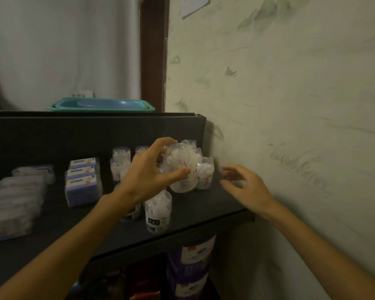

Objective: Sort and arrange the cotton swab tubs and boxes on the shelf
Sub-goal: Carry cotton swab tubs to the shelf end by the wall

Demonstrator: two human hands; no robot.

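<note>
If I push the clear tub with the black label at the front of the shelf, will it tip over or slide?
The black-labelled tub stands upright and is taller than it is wide, so a push near its lid would probably tip it. It seems filled only with cotton swabs, so it is likely light and would slide if pushed low. Its plastic looks smooth, perhaps slippery on the dark shelf.

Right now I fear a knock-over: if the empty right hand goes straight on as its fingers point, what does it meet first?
Probably the small clear plastic tub of cotton swabs by the wall; the right hand points left and away toward it, though depth is unclear.
</note>
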